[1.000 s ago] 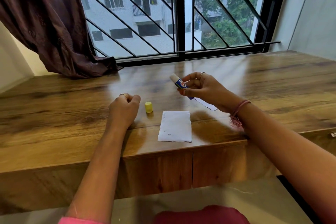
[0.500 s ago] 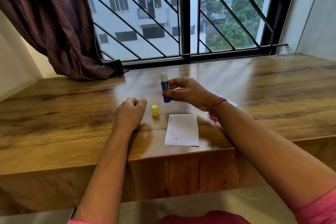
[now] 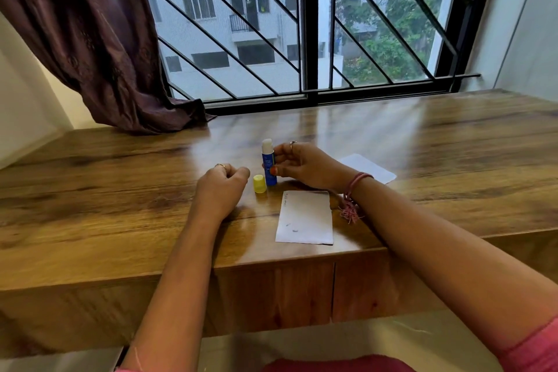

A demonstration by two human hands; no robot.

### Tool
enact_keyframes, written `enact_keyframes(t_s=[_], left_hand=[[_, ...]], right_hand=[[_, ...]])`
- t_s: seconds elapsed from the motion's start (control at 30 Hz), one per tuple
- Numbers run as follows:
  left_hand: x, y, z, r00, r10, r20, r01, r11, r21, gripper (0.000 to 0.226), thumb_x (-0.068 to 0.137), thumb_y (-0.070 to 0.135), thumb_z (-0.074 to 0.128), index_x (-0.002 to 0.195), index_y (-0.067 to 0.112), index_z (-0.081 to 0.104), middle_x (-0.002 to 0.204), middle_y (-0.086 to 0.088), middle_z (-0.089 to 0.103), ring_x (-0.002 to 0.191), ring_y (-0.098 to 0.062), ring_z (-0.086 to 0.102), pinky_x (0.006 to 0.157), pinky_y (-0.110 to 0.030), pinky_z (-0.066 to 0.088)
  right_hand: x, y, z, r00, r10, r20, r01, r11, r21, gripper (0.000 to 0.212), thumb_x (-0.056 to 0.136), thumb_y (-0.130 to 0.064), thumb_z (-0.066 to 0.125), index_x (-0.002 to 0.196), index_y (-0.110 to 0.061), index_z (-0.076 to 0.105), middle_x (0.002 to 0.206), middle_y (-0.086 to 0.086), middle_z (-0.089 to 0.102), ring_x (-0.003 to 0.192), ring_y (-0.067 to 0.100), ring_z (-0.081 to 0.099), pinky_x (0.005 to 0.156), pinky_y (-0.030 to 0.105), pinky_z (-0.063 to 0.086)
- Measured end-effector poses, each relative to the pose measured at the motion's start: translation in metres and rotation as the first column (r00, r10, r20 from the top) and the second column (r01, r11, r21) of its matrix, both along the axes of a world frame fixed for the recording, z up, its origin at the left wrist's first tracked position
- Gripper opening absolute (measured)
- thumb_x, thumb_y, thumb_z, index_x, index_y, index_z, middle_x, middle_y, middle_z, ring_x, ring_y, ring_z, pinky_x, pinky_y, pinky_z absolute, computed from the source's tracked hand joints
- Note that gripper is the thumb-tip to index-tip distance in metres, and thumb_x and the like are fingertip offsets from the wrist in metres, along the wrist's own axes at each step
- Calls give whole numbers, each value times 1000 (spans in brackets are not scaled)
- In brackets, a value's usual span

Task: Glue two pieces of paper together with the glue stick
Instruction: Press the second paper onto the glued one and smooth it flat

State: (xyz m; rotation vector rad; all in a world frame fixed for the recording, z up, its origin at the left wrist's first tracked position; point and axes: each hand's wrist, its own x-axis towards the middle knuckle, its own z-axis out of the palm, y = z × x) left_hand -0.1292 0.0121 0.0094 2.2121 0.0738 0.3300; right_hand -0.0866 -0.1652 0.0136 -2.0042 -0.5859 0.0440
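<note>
Glossy wooden desk (image 3: 120, 190): right hand (image 3: 302, 164) holds upright cylindrical glue stick (image 3: 268, 164).

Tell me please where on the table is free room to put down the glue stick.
Bare wood lies left of the left hand, toward the curtain, and far right beyond the second paper. It is crowded in the middle: cap, glue stick gripped upright by the right hand, and the near paper.

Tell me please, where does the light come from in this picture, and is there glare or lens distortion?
Head view: daylight enters through the window, leaving pale glare streaks on the wooden table behind the glue stick; the wide lens bows the table edge and window frame; both hands look sharp.
</note>
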Motion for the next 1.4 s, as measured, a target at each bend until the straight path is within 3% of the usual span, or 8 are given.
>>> enact_keyframes(t_s=[0.2, 0.4, 0.6, 0.8, 0.93, 1.03, 1.17, 1.4], left_hand=[[1, 0, 0, 1000, 11, 2, -11, 1000, -12, 28, 89, 33, 51, 90, 10, 65, 72, -3, 56, 64, -16, 47, 55, -28, 35], [1, 0, 1, 1000, 13, -4, -13, 1000, -14, 28, 89, 32, 51, 90, 8, 65, 72, -4, 56, 63, -16, 46, 54, -28, 35], [0, 0, 1, 1000, 16, -13, -16, 1000, -8, 28, 88, 33, 51, 91, 10, 65, 75, -4, 57, 64, -16, 47, 55, -28, 35], [-3, -1, 1, 1000, -1, 6, 1, 1000, -10, 27, 89, 32, 51, 92, 9, 64, 70, -3, 54, 62, -16, 45, 53, -28, 34], [-5, -3, 2, 999, -27, 28, 27, 1000, -6, 26, 89, 31, 51, 91, 9, 64, 70, -4, 54, 62, -16, 45, 54, -29, 34], [-5, -3, 2, 997, -44, 56, 44, 999, 2, 24, 88, 30, 53, 87, 9, 64, 68, -3, 53, 60, -15, 45, 53, -29, 34], [-10, -4, 2, 955, -188, 228, 189, 982, 18, 17, 88, 25, 59, 77, 13, 63, 57, 2, 47, 49, -7, 39, 48, -20, 35], [-29, -12, 6, 765, -513, 390, 453, 858, 241, 18, 86, 11, 56, 97, 20, 68, 86, 12, 68, 72, 0, 50, 62, -5, 36]], right_hand=[[-3, 0, 1, 999, 0, 53, 4, 997, -74, 30, 90, 1, 55, 120, -2, 54, 116, 21, 64, 109, 34, 61, 97, 45, 48], [-7, -2, 5, 996, 16, 93, -5, 992, -125, 31, 90, -2, 56, 122, -5, 53, 118, 15, 64, 108, 26, 62, 96, 34, 50], [-3, -9, 6, 998, -13, 57, 18, 997, -81, 37, 90, -2, 56, 126, -5, 50, 121, 14, 63, 106, 22, 64, 97, 35, 50], [-12, -47, 21, 964, -242, 109, 230, 967, 109, 33, 88, 3, 57, 120, 0, 55, 108, 10, 63, 95, 18, 61, 86, 23, 52], [-21, -86, 14, 904, -392, 171, 395, 919, 20, 31, 85, -1, 63, 116, -2, 60, 105, 12, 66, 90, 18, 62, 72, 11, 50], [-28, -114, 10, 868, -463, 180, 481, 874, -72, 32, 84, -5, 67, 116, -5, 61, 103, 9, 67, 90, 18, 64, 80, 21, 50], [-29, -139, 4, 836, -531, 141, 549, 814, -191, 38, 80, -16, 73, 115, -5, 60, 106, 13, 67, 95, 26, 65, 92, 39, 51], [-33, -131, -4, 777, -590, 219, 629, 718, -298, 72, 70, -57, 71, 117, -4, 58, 101, 5, 63, 95, 18, 59, 87, 30, 48]])
